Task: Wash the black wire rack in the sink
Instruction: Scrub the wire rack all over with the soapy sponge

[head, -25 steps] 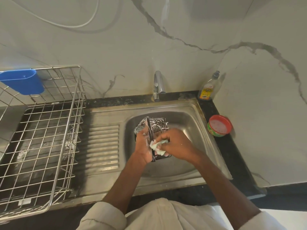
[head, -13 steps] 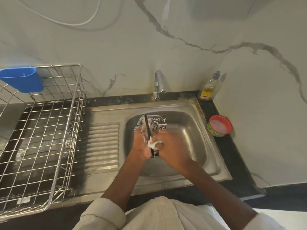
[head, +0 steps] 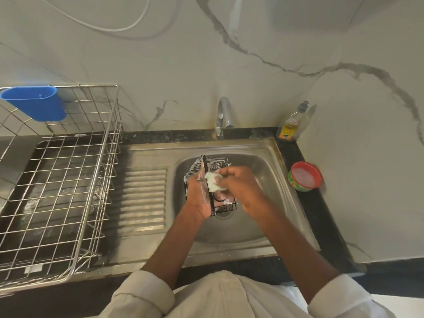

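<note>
The black wire rack point(head: 214, 165), streaked with white foam, stands on edge over the steel sink point(head: 270, 180). My left hand point(head: 197, 196) grips its left side from below. My right hand point(head: 241, 187) holds a pale soapy sponge point(head: 212, 181) and presses it against the rack's upper middle. Much of the rack is hidden behind both hands. The tap point(head: 223, 115) above the basin shows no running water.
A large steel wire dish basket point(head: 59, 180) with a blue plastic holder point(head: 34, 102) fills the left counter. The ribbed drainboard point(head: 144, 198) lies between it and the basin. A dish soap bottle point(head: 290, 127) and a red-rimmed tub point(head: 304, 176) stand on the right.
My right hand with the sponge has slid up along the rack, from its lower part to its upper middle. The left hand keeps its grip and the rack stays upright.
</note>
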Motion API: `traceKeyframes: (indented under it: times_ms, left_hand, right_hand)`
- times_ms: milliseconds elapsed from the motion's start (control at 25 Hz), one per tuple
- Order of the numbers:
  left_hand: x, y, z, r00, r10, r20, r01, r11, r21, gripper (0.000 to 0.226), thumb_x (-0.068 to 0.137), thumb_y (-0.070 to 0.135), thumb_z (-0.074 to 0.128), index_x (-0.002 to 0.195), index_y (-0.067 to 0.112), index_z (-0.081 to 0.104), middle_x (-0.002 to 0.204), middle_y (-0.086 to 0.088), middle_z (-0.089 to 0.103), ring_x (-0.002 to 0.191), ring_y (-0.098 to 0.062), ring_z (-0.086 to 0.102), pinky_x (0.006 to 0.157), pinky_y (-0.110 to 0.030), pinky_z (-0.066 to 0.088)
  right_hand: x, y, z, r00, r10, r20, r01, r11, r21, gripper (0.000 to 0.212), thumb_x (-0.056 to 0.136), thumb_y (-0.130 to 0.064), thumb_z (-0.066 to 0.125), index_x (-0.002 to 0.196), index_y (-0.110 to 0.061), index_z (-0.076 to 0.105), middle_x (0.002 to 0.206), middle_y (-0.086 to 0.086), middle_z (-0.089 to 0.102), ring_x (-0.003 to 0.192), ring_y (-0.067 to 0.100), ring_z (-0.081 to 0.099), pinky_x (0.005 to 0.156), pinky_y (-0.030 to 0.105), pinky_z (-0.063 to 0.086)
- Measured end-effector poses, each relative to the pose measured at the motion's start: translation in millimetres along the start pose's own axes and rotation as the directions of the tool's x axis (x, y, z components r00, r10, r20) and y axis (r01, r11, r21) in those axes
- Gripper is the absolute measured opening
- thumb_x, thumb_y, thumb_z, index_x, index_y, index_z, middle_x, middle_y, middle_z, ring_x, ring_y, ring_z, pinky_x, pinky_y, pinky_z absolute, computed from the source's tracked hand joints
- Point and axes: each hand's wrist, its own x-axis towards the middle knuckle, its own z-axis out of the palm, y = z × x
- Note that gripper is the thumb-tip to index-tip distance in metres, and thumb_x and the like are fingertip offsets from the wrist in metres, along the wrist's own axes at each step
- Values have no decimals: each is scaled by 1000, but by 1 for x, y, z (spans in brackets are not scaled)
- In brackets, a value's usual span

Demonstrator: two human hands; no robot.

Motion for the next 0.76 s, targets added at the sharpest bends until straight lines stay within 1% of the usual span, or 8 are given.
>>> traceKeyframes:
  times_ms: [80, 120, 280, 400, 480, 560, 640, 760]
  left_hand:
    - [5, -1, -4, 1000, -11, -13, 11, 1000, -8, 63, 107, 57, 39, 88, 13, 79, 86, -10, 72, 74, -27, 67, 67, -35, 52]
    - [7, -2, -7, 1000, -6, -29, 5, 1000, -17, 59, 105, 58, 42, 95, 11, 77, 92, -12, 71, 80, -29, 67, 72, -37, 52]
    - [4, -2, -6, 998, -55, 8, 55, 998, -25, 68, 106, 58, 35, 102, 1, 72, 91, -21, 72, 73, -33, 71, 64, -36, 60]
    - [0, -6, 3, 999, 6, 35, -5, 999, -41, 55, 107, 50, 43, 115, 3, 71, 108, -19, 71, 96, -33, 68, 83, -40, 55]
    - [1, -8, 5, 998, 51, 35, -49, 997, -63, 47, 106, 48, 50, 129, 10, 67, 122, -16, 64, 112, -33, 61, 94, -44, 49]
    - [3, -5, 2, 999, 27, 22, -26, 999, -45, 44, 104, 48, 51, 112, 11, 72, 110, -13, 62, 95, -29, 66, 81, -38, 52]
    - [6, 0, -8, 1000, -9, 30, 11, 999, -48, 42, 98, 53, 54, 90, 15, 71, 89, -9, 58, 63, -23, 63, 53, -29, 48]
    - [2, -4, -5, 1000, -22, -4, 22, 1000, -19, 55, 105, 54, 45, 101, 8, 75, 81, -10, 72, 62, -23, 67, 52, -31, 53]
  right_hand:
    - [-6, 12, 1, 974, -200, -110, 131, 883, -450, 22, 87, -8, 69, 103, -18, 79, 93, -2, 78, 75, 13, 73, 66, 28, 60]
    - [-8, 13, 0, 950, -285, -129, 165, 806, -568, 23, 85, -12, 69, 102, -23, 80, 91, -7, 78, 77, 10, 72, 69, 28, 59]
    - [-9, 7, 0, 968, -249, 30, 243, 897, -369, 19, 81, -11, 77, 94, -24, 82, 87, -11, 78, 77, 4, 73, 74, 32, 62]
    - [11, -3, 8, 900, -412, -142, 288, 807, -516, 21, 86, -11, 71, 101, -23, 80, 100, -9, 75, 85, 3, 67, 75, 17, 49]
    - [13, -8, 11, 854, -485, -187, 323, 778, -539, 22, 88, -11, 71, 104, -23, 79, 104, -8, 73, 85, 3, 64, 77, 18, 48]
    - [4, 2, 8, 880, -471, -62, 373, 764, -526, 22, 85, -11, 76, 102, -24, 81, 102, -8, 74, 82, 3, 65, 79, 22, 55]
    - [-12, 18, 1, 930, -349, 111, 347, 743, -572, 24, 80, -10, 79, 99, -25, 82, 99, -7, 77, 83, 6, 69, 78, 26, 58]
    - [-4, 12, -8, 958, -239, 159, 286, 840, -462, 25, 82, -8, 79, 100, -23, 82, 98, 0, 79, 76, 11, 75, 67, 29, 61]
